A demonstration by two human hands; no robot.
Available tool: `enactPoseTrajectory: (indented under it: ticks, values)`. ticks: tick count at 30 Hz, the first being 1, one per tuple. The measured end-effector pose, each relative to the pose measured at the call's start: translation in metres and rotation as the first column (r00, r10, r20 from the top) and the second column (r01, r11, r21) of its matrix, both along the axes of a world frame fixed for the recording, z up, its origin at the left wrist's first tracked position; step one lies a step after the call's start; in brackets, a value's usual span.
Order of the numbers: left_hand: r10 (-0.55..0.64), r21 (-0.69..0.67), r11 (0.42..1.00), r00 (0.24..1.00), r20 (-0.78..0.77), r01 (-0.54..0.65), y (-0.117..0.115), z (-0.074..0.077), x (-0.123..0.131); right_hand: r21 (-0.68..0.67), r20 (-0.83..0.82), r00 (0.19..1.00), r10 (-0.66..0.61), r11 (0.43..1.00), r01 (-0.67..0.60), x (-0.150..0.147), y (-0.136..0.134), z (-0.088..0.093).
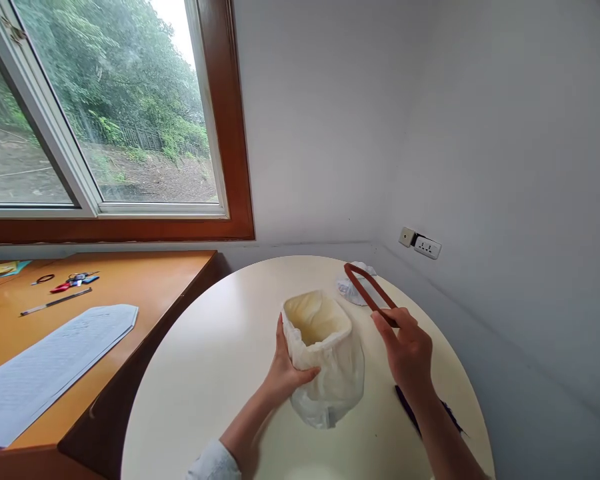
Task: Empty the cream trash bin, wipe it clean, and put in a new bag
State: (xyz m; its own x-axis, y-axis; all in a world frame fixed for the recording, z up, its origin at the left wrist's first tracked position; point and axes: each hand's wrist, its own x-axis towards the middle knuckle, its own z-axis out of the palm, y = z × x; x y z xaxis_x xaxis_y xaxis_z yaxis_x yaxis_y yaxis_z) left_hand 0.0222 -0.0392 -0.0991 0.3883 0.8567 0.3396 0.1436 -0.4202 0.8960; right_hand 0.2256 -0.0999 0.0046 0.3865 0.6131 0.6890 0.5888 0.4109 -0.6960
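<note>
Bag-lined container, mouth upward, at the middle of a round cream table. Left hand is clasped around its left side, thumb in front. Right hand, apart from the container, pinches the near end of a long brown loop. Beyond the loop lies crumpled clear plastic; farther left, a wooden desk bears written sheets and a pen.
</note>
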Motion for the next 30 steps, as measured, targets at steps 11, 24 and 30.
enactPoseTrajectory:
  ticks: [11, 24, 30]
  values:
    - [0.123, -0.085, 0.990, 0.974, 0.191, -0.109, 0.007, 0.002, -0.007, -0.083, 0.193, 0.973, -0.127, 0.986, 0.145, 0.049, -0.009, -0.032]
    - [0.175, -0.190, 0.972, 0.967, 0.185, -0.139, 0.006, 0.000, -0.032, -0.507, 0.506, 0.846, 0.165, 0.851, 0.137, 0.087, 0.009, -0.098]
    - [0.316, -0.317, 0.914, 0.934, 0.167, -0.253, 0.009, 0.002, -0.041, -0.679, 0.453, 0.834, 0.314, 0.728, 0.095, 0.087, 0.009, -0.115]
